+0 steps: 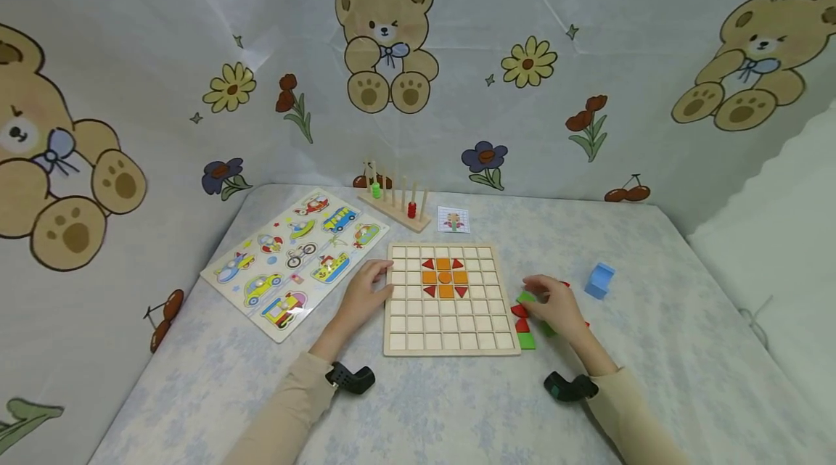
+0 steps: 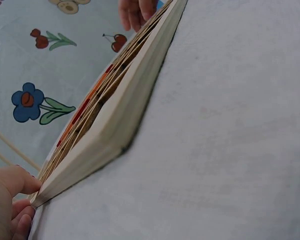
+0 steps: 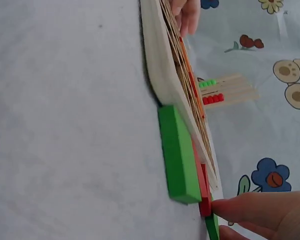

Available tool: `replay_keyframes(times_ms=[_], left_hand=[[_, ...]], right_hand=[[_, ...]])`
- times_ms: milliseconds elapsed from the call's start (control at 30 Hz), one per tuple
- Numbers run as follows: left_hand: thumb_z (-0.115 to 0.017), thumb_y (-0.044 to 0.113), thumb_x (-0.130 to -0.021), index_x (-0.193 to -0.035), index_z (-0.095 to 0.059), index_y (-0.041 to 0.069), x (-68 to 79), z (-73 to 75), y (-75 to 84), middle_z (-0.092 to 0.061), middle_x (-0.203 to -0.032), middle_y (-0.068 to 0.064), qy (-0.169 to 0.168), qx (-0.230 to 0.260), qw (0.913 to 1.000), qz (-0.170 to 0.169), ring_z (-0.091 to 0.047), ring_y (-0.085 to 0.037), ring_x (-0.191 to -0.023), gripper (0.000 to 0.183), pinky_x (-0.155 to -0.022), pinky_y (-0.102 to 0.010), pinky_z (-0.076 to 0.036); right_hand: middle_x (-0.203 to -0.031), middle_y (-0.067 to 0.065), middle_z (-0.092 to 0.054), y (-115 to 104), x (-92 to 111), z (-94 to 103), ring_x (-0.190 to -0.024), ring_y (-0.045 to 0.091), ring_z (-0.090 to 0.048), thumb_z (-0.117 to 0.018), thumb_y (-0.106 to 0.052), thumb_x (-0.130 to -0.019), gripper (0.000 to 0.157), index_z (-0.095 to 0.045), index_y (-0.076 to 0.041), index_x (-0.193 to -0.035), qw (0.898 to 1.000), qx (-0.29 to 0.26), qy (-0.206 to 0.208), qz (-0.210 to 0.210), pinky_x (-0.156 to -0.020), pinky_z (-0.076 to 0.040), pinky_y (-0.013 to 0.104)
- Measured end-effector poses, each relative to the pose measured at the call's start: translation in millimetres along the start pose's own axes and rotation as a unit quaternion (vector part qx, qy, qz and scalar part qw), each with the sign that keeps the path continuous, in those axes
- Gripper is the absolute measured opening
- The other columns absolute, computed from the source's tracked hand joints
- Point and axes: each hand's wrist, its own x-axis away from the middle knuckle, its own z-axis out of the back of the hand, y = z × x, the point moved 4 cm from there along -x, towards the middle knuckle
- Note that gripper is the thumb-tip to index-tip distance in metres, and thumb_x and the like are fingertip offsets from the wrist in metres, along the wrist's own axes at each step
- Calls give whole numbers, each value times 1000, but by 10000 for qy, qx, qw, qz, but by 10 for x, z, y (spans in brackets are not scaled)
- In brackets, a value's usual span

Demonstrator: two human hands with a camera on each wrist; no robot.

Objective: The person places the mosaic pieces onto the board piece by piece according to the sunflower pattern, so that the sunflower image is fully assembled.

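Note:
A wooden grid board (image 1: 401, 323) lies on the table with orange squares (image 1: 443, 263), an orange disc (image 1: 445, 278) and several red triangles (image 1: 461, 292) set in its cells. My left hand (image 1: 359, 298) rests at the board's left edge, thumb and fingertips touching the rim. By the right edge, my right hand (image 1: 555, 305) reaches over loose pieces. Its thumb touches the pile near a red piece (image 3: 205, 190) and a green piece (image 1: 525, 297); fingers hide part of the pile. A thick green block (image 3: 177, 155) stands nearest the right wrist camera, against the board.
Left of the board lies a picture puzzle (image 1: 297, 262) of vehicles. Behind it stand a wooden peg counter (image 1: 398, 215) with green and red rings and a small pattern card (image 1: 453, 219). A blue block (image 1: 599, 281) sits right of my right hand. A bear-print curtain (image 1: 457, 131) hangs behind.

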Motion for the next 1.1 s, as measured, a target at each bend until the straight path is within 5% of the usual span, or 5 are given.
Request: replay_keyframes(times_ms=[167, 400, 567, 867, 1100], left_hand=[[-65, 11, -86, -128, -57, 10, 4, 10, 0, -56, -124, -6, -5, 64, 10000, 21, -55, -21, -111, 43, -99, -36, -48], [-65, 10, -86, -129, -57, 9, 2, 5, -7, -57, -123, -7, -17, 79, 10000, -40, -54, -20, -111, 44, -99, -36, -48], [-65, 11, -86, -129, -56, 10, 6, 7, -5, -56, -124, -6, -5, 59, 10000, -54, -55, -20, -110, 44, -98, -38, -48], [-65, 11, -86, -129, -57, 10, 6, 23, -27, -56, -127, -6, 50, 59, 9999, -71, -56, -20, -112, 44, -99, -39, -48], [-64, 10, -86, -129, -56, 7, 18, 25, 29, -56, -126, -8, 3, 157, 9998, -93, -55, -22, -111, 44, -99, -40, -47]], right_hand=[[-105, 22, -66, 71, 32, 31, -97, 35, -62, -70, -3, -83, 37, -60, 4, -118, 10000, -37, -33, 47, -80, -54, 40], [-105, 21, -65, 107, 14, 30, -98, 37, -62, -68, 1, -81, 40, -59, 4, -120, 9998, 37, -105, 158, -81, -54, 44], [-107, 22, -66, -27, -20, -1, -100, 35, -61, -68, 2, -81, 39, -60, 4, -119, 9995, -298, 74, -2, -84, -54, 44], [-106, 17, -68, -698, -101, -521, -95, 30, -61, -72, -1, -79, 35, -64, 2, -114, 9902, -824, -721, 863, -82, -54, 39], [-113, 14, -66, -902, -81, -849, -102, 27, -61, -66, 6, -80, 37, -63, 0, -116, 9812, -957, -1308, 1047, -86, -54, 33]])
